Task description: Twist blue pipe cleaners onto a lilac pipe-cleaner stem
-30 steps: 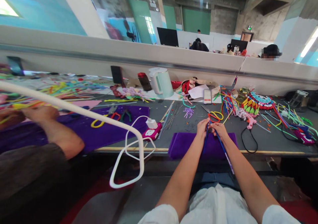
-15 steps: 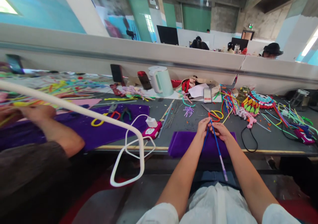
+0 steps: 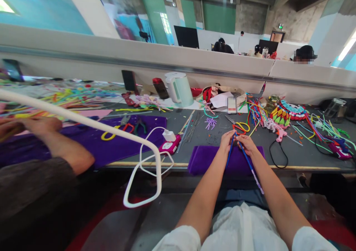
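Note:
Above a folded purple cloth (image 3: 204,160), my left hand (image 3: 227,140) and my right hand (image 3: 247,145) come together at the fingertips. Both are closed in a pinch on a blue pipe cleaner (image 3: 248,162), which peaks between them. One blue length hangs beneath my left hand. The other slants down past my right wrist and ends in a pale lilac part. Whether the two lengths are one bent stem I cannot tell. Just beyond my fingers lie scissors (image 3: 241,128) with orange and yellow handles. A small purple bundle of stems (image 3: 210,123) rests farther left.
A white bent tube (image 3: 139,138) crosses the left foreground. A co-worker's arm (image 3: 65,141) reaches in at far left. Behind stand a kettle (image 3: 182,91) and a phone (image 3: 231,105). Rightward are a pink glue gun (image 3: 280,134) with a black cord and colourful pipe cleaners (image 3: 254,110).
The lilac-ended length has swung right toward my right forearm, and the two blue lengths spread wider apart. My hands stay pinched together in nearly the same place.

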The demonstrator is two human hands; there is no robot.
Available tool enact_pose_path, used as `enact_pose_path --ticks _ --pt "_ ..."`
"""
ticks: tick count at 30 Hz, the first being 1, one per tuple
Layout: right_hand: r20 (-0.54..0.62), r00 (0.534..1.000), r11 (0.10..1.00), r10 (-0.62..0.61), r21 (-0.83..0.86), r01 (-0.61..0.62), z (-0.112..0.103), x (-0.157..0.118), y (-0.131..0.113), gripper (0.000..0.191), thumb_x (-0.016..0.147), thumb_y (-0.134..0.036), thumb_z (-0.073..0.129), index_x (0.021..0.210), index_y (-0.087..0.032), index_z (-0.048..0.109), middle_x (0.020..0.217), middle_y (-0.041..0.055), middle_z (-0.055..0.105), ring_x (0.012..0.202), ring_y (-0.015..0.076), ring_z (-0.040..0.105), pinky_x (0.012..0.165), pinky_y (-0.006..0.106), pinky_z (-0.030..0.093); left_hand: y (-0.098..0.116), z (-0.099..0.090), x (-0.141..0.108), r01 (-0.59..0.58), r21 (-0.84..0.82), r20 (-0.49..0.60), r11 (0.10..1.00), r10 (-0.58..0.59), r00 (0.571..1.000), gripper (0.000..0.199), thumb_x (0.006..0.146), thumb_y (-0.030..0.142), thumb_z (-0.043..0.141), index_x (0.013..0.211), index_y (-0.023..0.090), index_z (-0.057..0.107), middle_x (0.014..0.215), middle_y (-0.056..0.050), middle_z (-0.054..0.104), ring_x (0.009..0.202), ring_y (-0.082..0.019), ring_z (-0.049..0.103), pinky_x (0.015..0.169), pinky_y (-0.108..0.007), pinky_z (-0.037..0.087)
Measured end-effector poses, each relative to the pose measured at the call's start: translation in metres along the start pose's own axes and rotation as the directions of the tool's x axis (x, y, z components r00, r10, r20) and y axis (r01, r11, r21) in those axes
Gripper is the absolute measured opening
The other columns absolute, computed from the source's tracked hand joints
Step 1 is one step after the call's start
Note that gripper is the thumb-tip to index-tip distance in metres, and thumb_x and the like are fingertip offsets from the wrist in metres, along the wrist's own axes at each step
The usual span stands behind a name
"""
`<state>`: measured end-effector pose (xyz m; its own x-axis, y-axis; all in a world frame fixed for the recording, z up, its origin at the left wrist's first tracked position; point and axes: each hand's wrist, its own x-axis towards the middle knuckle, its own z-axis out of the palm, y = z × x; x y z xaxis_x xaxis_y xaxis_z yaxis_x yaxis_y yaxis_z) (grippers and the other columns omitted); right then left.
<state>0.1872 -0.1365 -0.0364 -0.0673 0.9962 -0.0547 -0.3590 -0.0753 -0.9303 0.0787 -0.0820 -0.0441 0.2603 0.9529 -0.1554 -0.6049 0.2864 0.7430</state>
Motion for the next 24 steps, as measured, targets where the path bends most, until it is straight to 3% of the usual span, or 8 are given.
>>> enact_pose_path --ticks 4,9,11,14,18,24 --pt "-0.099 0.994 0.992 -0.049 -0.119 0.037 0.004 0.001 0.004 0.025 0.063 -0.038 0.069 0.065 -0.017 0.055 0.048 -0.0053 0.056 0.031 0.0032 0.034 0.029 0.016 0.020 0.000 0.001 0.000 -0.006 0.005 -0.029 1.000 0.006 1.000 0.020 0.057 0.022 0.077 0.069 0.011 0.065 0.049 0.002 0.056 0.041 -0.006 0.048 0.041 -0.017 0.038" --pt "-0.223 0.950 0.942 -0.220 -0.302 0.148 0.008 0.004 0.011 0.024 0.062 -0.036 0.068 0.061 -0.016 0.054 0.045 -0.0060 0.054 0.035 0.0039 0.036 0.034 0.016 0.023 0.001 0.000 0.001 -0.008 0.012 -0.054 1.000 0.008 0.999 0.020 0.056 0.019 0.077 0.069 0.011 0.065 0.049 0.003 0.056 0.041 -0.005 0.047 0.042 -0.016 0.037" --pt "-0.191 0.963 0.954 -0.192 -0.268 0.137 0.007 0.003 0.010 0.024 0.064 -0.038 0.067 0.064 -0.016 0.056 0.047 -0.0060 0.055 0.035 0.0035 0.035 0.033 0.016 0.021 0.001 -0.001 0.001 -0.004 0.013 -0.050 1.000 0.005 0.999 0.021 0.056 0.019 0.077 0.071 0.011 0.065 0.049 0.003 0.056 0.042 -0.005 0.048 0.043 -0.016 0.038" --pt "-0.044 0.998 0.993 -0.051 -0.107 0.046 0.003 -0.002 0.004 0.027 0.068 -0.043 0.065 0.073 -0.017 0.058 0.047 -0.0066 0.053 0.030 0.0025 0.029 0.030 0.016 0.015 0.002 0.000 0.000 0.015 0.016 -0.022 1.000 -0.015 1.000 0.023 0.057 0.021 0.077 0.074 0.011 0.065 0.048 0.003 0.055 0.041 -0.005 0.048 0.043 -0.016 0.038" --pt "0.127 0.990 0.995 0.064 0.062 -0.072 -0.001 -0.005 -0.004 0.028 0.069 -0.042 0.066 0.075 -0.016 0.057 0.046 -0.0064 0.051 0.030 0.0016 0.027 0.029 0.015 0.015 0.003 0.001 -0.003 0.048 0.018 0.014 0.999 -0.048 0.999 0.024 0.059 0.022 0.077 0.076 0.011 0.065 0.049 0.003 0.055 0.041 -0.004 0.047 0.043 -0.015 0.038" --pt "0.018 0.999 0.995 0.036 0.092 -0.037 -0.002 -0.002 -0.002 0.027 0.065 -0.037 0.071 0.072 -0.015 0.057 0.044 -0.0059 0.052 0.029 0.0014 0.029 0.028 0.015 0.017 0.005 0.003 -0.006 0.093 0.037 0.061 0.995 -0.096 0.994 0.024 0.059 0.024 0.077 0.072 0.010 0.062 0.057 0.000 0.058 0.046 -0.005 0.051 0.045 -0.016 0.041"
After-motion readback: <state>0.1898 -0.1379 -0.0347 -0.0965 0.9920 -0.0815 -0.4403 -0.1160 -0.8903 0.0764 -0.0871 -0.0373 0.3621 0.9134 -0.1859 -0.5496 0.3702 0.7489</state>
